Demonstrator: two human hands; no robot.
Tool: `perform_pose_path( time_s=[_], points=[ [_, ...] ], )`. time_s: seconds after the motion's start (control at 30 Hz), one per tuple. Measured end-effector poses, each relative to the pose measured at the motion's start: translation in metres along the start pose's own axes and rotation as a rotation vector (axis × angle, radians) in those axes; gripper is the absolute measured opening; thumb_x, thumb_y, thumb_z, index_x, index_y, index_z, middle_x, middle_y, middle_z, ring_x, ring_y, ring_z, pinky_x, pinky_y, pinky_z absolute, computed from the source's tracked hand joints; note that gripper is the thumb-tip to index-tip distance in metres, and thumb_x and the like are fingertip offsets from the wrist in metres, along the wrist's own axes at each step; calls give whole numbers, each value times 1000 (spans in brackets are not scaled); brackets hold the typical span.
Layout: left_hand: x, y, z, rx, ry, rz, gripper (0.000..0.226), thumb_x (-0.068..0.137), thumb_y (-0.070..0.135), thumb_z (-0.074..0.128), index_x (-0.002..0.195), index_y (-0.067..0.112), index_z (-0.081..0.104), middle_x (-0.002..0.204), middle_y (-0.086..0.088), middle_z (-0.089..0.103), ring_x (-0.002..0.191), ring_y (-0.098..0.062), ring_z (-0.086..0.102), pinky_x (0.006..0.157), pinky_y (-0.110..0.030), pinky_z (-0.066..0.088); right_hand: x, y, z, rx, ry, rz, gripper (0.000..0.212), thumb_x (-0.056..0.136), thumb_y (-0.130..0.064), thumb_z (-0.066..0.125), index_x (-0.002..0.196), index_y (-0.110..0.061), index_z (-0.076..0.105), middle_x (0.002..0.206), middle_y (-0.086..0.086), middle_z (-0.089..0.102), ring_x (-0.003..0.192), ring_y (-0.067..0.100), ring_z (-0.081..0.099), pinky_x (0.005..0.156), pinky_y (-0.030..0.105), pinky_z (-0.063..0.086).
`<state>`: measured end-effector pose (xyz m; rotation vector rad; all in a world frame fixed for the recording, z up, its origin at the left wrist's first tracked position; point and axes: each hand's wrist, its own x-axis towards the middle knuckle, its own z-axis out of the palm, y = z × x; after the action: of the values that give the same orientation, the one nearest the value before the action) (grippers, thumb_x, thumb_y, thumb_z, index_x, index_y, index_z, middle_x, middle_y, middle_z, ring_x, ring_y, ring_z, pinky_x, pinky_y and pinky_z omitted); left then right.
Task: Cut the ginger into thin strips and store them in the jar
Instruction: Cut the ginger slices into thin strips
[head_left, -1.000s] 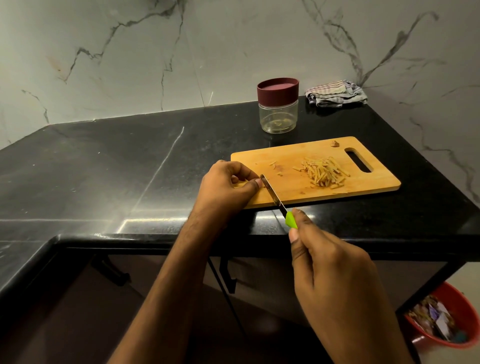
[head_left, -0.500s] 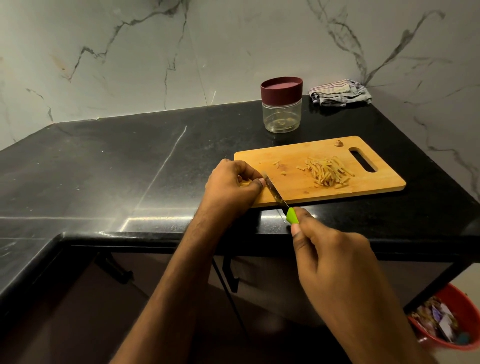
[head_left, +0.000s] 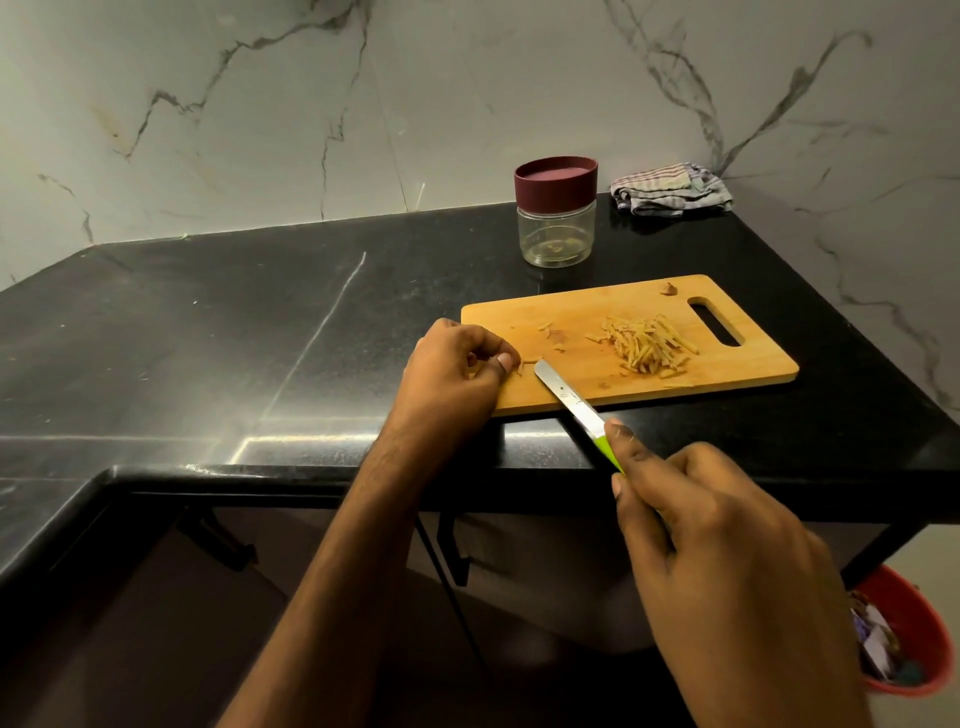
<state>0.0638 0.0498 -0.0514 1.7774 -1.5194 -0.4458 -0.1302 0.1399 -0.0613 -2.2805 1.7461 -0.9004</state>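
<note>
A wooden cutting board (head_left: 727, 387) lies on the black countertop (head_left: 208, 338), toward its right side, with the handle slot at the board's right end. A pile of ginger strips (head_left: 649, 347) lies on the right half of the board, well apart from both hands. A few loose ginger bits (head_left: 550, 332) lie between the pile and the left hand, and one small ginger end piece (head_left: 668, 289) lies at the far edge of the board near the slot.

The left hand (head_left: 457, 371) rests at the near left corner of the board. Its fingers are curled, with the thumb tip pressed toward the fingertips. Whether it grips a ginger piece cannot be told; the fingers hide the spot.

The right hand (head_left: 711, 540) is near the viewer, off the front edge of the countertop. It grips the green handle of the knife (head_left: 569, 400), forefinger extended along the top of the handle. The blade points far-left across the near edge of the board, its tip just right of the left thumb and apart from it.

The clear jar (head_left: 556, 234) stands beyond the far edge of the board, closed with a maroon lid (head_left: 556, 179). A folded checked cloth (head_left: 670, 189) lies right of the jar at the wall. A red bin (head_left: 914, 644) stands at floor level, lower right.
</note>
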Motion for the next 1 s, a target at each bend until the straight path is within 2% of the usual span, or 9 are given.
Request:
perform_pose_path(
  time_s=[0.13,0.23,0.3,0.5,0.6,0.7,0.8,0.93,1.0],
  points=[
    [-2,-2,1,-25,20,54,17,100,26,56,93,36,69,107,7,53,97,-6,49,79,-21,38,1,0,0,-3,-18,17,45,87,-41,47,132,-45,49,74,-7,44,53,12,50,40,35,47],
    [-1,-4,2,-22,-2,83,18,101,28,54,95,39,67,106,13,50,105,-9,49,102,-44,41,0,0,0,7,-21,12,46,88,-43,43,134,-45,47,75,-8,45,53,11,49,40,35,47],
    [0,-4,3,18,-26,79,23,101,27,53,92,43,67,105,16,46,109,-12,47,106,-52,38,0,0,-1,15,1,13,47,87,-43,40,133,-42,50,73,-9,44,51,10,48,38,32,45],
    [0,-4,3,1,28,61,14,99,31,57,88,40,58,104,13,49,108,-15,50,104,-52,41,7,0,3,142,92,-69,43,89,-33,51,130,-22,59,64,-9,48,47,8,45,37,24,35],
    [-1,0,2,37,5,41,11,93,38,66,83,39,60,106,9,49,108,-14,51,103,-51,42,13,-2,10,190,95,-114,43,90,-32,48,128,-15,61,65,-9,55,49,4,48,39,19,39],
    [0,2,1,46,13,13,11,90,36,70,82,37,64,107,8,50,108,-14,51,103,-48,43,15,-3,16,218,93,-135,42,91,-32,49,125,-13,63,67,-8,60,52,4,52,40,21,46],
    [0,3,0,24,17,-2,9,90,33,71,82,35,67,109,5,52,108,-14,52,103,-47,45,16,-5,17,206,94,-132,41,90,-32,48,121,-11,66,62,-9,58,49,3,49,40,16,40],
    [1,5,-1,16,8,-21,11,88,32,72,78,34,68,110,5,53,107,-15,52,102,-47,45,18,0,17,142,125,-89,39,89,-28,52,121,-10,65,63,-5,61,49,6,51,42,17,38],
    [1,4,-1,10,7,-21,7,89,32,72,82,31,70,111,4,53,108,-14,52,102,-46,45,19,3,16,132,139,-69,38,90,-26,53,122,-9,65,65,-4,62,52,10,55,44,23,45]
  ],
)
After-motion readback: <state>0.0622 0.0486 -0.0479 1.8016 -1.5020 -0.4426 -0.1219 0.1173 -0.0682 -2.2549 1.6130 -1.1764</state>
